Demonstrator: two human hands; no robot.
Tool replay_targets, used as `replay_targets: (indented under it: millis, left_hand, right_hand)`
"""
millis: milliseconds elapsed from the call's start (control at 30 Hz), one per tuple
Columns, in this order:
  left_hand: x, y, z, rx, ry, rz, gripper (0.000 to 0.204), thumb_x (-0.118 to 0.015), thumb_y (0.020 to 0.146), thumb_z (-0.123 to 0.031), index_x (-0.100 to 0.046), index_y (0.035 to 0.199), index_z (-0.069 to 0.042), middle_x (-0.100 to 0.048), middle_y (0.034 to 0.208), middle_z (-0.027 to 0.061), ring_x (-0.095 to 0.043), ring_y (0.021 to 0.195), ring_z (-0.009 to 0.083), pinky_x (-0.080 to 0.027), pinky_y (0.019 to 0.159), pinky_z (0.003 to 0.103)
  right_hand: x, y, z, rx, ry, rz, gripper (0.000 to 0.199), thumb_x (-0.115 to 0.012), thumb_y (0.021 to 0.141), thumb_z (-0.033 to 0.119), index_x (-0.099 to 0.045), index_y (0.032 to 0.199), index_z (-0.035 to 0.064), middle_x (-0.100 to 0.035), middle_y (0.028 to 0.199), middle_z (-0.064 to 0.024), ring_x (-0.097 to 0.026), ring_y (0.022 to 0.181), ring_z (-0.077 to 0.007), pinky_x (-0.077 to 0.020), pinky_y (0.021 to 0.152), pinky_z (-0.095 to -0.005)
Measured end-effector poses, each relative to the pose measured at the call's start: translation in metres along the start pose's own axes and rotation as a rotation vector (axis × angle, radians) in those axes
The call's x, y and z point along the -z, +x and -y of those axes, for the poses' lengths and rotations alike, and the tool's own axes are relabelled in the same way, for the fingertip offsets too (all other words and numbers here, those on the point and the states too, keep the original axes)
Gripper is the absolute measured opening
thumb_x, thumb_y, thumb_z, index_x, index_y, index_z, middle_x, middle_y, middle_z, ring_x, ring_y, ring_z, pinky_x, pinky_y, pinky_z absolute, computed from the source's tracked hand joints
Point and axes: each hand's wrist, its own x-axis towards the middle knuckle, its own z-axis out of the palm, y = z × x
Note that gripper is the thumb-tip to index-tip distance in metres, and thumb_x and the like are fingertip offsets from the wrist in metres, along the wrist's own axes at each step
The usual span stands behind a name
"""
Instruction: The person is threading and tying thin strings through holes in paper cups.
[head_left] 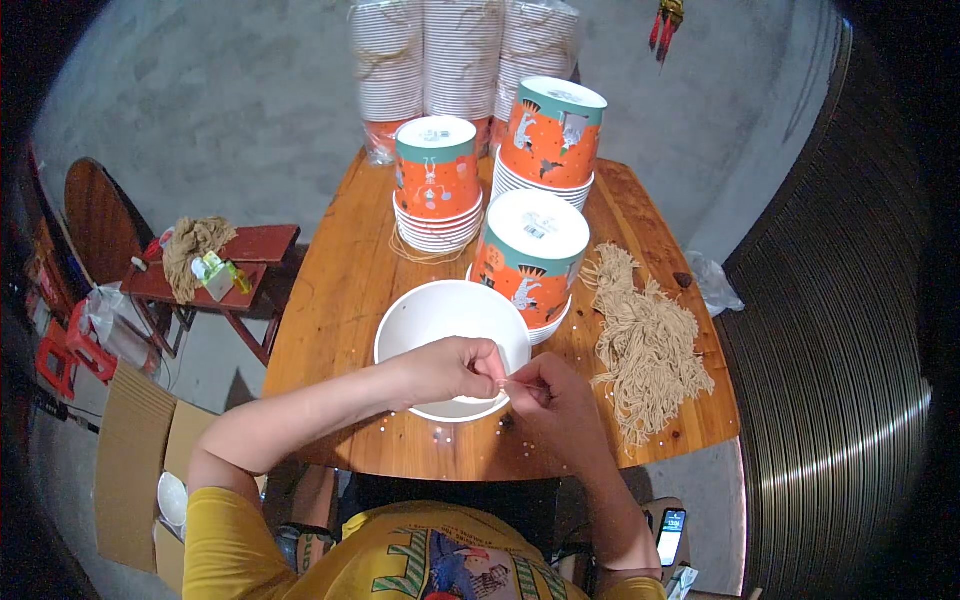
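Note:
My left hand [462, 368] is closed in a pinch over the near rim of a white paper tub [400, 325], which stands with its mouth up. Beside it my right hand [555, 400] is also pinched shut, its fingertips almost meeting the left ones. Something thin and pale shows between the two sets of fingertips, too small and covered to name. Just beyond my right hand is a stack of upturned orange and green tubs [530, 275]. A heap of tan cords [650, 350] lies right of it.
Two more upturned stacks [437, 190] [550, 135] stand farther back on the wooden table [330, 300]. Behind them are tall bagged stacks [460, 60]. A red bench [255, 245] is at left, a cardboard box [140, 450] lower left, and a phone [671, 535] lower right.

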Motion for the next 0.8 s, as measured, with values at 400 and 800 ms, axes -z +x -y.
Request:
replay_targets:
  millis: [400,800]
  left_hand:
    - [-0.007,-0.005,-0.004,0.069,-0.214,-0.112,0.009,-0.062,0.085,-0.006,-0.056,0.091,-0.006,-0.057,0.079,-0.0008,-0.055,0.071,0.0065,-0.045,0.062,0.02]
    - [-0.012,-0.005,-0.002,0.018,-0.189,-0.183,0.009,-0.062,0.083,-0.004,-0.056,0.09,-0.004,-0.058,0.08,0.0026,-0.055,0.068,0.008,-0.046,0.061,0.022]
  right_hand:
    - [-0.003,-0.001,-0.004,-0.007,0.057,-0.003,0.012,-0.068,0.082,0.009,-0.058,0.083,0.0028,-0.052,0.069,0.0025,-0.045,0.061,-0.0037,-0.0391,0.055,-0.0208]
    - [0.0,-0.004,0.0,-0.022,0.024,0.009,0.013,-0.068,0.082,0.01,-0.058,0.084,0.0024,-0.056,0.071,0.0006,-0.049,0.063,-0.0045,-0.0421,0.057,-0.0216]
